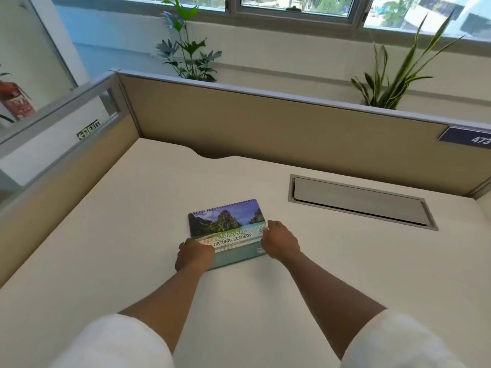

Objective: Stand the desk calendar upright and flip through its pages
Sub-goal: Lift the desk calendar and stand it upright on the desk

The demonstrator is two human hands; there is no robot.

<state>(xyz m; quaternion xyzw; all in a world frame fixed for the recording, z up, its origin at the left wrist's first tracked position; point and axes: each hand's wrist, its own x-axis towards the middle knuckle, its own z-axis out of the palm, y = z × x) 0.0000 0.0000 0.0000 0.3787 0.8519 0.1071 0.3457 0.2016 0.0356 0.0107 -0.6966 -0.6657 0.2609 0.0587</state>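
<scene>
While both arms are extended forward over the bench (305, 261), a desk calendar (228, 224) is seen lying near the middle of the pale surface, its spiral binding at the far edge and its cover facing up. A scenic picture of cliffs and water is printed on the cover, with the words "Amazing Natural Scenery" below it. The near edge appears slightly raised off the green base, though the amount of lift cannot be judged. The left hand (195, 254) is placed at the near left corner, its grip closed on that corner with the fingers curled under. The right hand (279, 241) is set against the right edge, fingers narrowed onto the cover's side; how firmly the edge is pinched cannot be told. White sleeves (119, 341) are visible at the bottom of the view. A recessed grey cable hatch (358, 201) is noted well apart to the right. Tan partition panels (265, 123) enclose the bench, with two plants (186, 54) behind them under the window.
</scene>
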